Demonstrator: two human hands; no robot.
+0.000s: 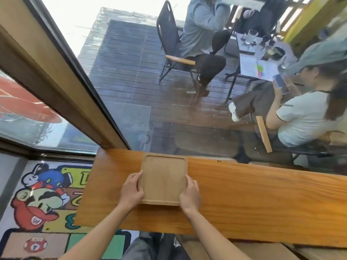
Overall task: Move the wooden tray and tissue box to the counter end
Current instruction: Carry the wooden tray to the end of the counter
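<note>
1. You are holding the tray [163, 180] by its two side edges: your left hand [131, 192] is closed on the left rim, your right hand [189, 196] on the right rim near the front corner, thumbs on top
2. Gripping both sides is keeping the tray level and square to you, which looks like the point of using two hands
3. The tray is lying on the counter [244, 199], or just above it; you cannot tell which from here
4. It is sitting close to the counter's left end, beside the window frame [62, 87], so this half seems nearly done
5. No tissue box is showing, so that part is probably waiting
</note>
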